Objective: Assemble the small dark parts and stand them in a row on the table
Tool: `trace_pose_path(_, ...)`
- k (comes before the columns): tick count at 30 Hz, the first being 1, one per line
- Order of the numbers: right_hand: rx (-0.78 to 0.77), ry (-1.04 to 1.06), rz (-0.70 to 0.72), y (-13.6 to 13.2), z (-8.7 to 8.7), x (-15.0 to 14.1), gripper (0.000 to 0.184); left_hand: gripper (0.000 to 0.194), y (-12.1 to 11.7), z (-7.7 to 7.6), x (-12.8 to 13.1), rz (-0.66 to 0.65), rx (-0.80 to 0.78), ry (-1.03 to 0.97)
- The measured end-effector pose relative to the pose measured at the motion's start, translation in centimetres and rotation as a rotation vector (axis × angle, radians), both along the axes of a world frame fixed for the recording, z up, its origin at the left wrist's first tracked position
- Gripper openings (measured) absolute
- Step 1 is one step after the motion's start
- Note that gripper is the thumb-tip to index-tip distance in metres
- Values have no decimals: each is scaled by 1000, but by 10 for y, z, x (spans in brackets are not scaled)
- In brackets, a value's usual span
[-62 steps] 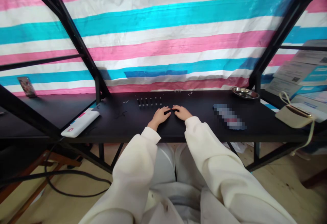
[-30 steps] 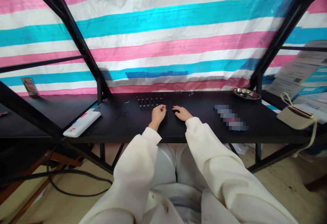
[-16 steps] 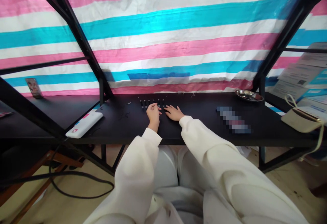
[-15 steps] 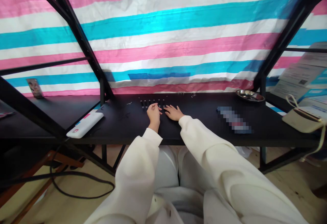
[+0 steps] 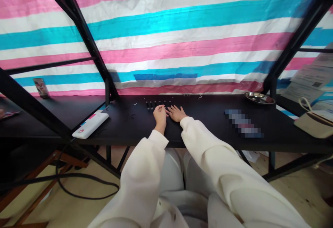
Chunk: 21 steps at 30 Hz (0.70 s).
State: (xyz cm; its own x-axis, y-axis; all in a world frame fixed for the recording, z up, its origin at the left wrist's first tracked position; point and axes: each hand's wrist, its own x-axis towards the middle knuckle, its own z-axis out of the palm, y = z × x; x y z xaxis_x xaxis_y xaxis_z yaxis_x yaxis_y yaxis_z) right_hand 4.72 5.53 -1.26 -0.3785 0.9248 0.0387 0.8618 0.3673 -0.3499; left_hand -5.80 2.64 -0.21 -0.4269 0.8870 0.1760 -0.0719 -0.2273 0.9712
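A striped pink, white and turquoise tarp (image 5: 182, 30) hung behind everything, framed by black metal struts (image 5: 85, 41). Below it ran the long black table (image 5: 208, 127), and the person in white sleeves (image 5: 205, 151) sat at its middle with both hands close together on the top.

Well to the left of the fingers lay a white power bank (image 5: 90, 125) near the table's front edge; well to their right sat a small metal dish (image 5: 259, 98), and further right a beige pouch (image 5: 313, 124).

The left hand (image 5: 160, 114) was curled loosely, fingers bent inward; whether they pinched anything I could not tell. The right hand (image 5: 177, 113) lay flat beside it, fingers spread and holding nothing, palm down on the table.

Just beyond the fingertips of both hands stood a row of small dark pegs (image 5: 158, 104), upright in a line, the left knuckles nearly touching them.
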Motion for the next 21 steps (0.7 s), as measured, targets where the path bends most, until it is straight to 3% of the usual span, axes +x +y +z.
trace_pose_path(5,-3,-18,12,-8,0,4,51,24,1,-4,0,-54,-30,89)
trace_pose_path(14,149,68,43,-36,2,17,46,48,4,-15,2,-104,43,546)
trace_pose_path(21,313,267,65,-38,2,26,23,37,10,-19,2,-90,19,560)
